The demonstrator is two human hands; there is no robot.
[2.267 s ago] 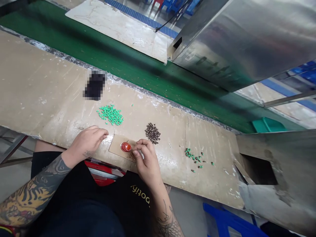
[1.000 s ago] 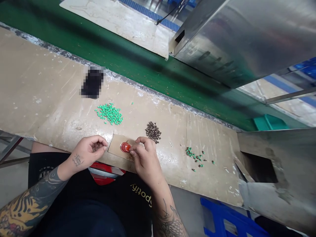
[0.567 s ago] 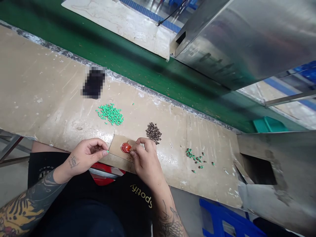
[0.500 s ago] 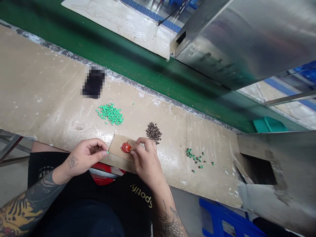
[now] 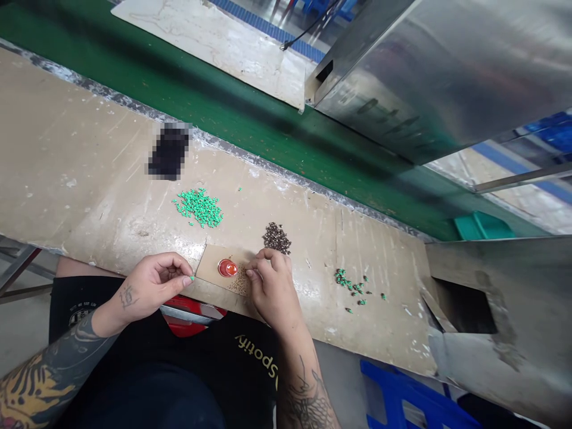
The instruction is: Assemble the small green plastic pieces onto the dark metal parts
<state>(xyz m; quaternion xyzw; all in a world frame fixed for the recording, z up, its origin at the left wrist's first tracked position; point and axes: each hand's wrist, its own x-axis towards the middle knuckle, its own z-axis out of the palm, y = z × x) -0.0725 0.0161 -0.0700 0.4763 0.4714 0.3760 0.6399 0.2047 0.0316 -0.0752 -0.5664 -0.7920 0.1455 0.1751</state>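
My left hand (image 5: 156, 277) rests at the bench's near edge, its thumb and fingertips pinching a tiny green bead (image 5: 192, 277). Beside it lies a cardboard piece (image 5: 210, 268) holding a red round dish (image 5: 227, 268) with a glossy orange-red centre. Small brown granules (image 5: 239, 282) lie on the cardboard, right next to my right hand (image 5: 272, 283). Those fingers are curled together, and anything tiny inside them is hidden. Above are a pile of green beads (image 5: 199, 208) and a pile of dark brown bits (image 5: 277, 238).
Further right on the scuffed wooden bench (image 5: 89, 149) lie scattered green-and-brown pieces (image 5: 351, 285). A pixelated black object (image 5: 170, 152) sits near the far edge. Beyond runs a green conveyor belt (image 5: 250, 143) under a steel hood (image 5: 429, 71), with a square opening (image 5: 465, 310) at right.
My right hand has moved right, off the red dish, and the brown granules now show more fully. My left hand has shifted slightly down and left, with the green bead still at its fingertips.
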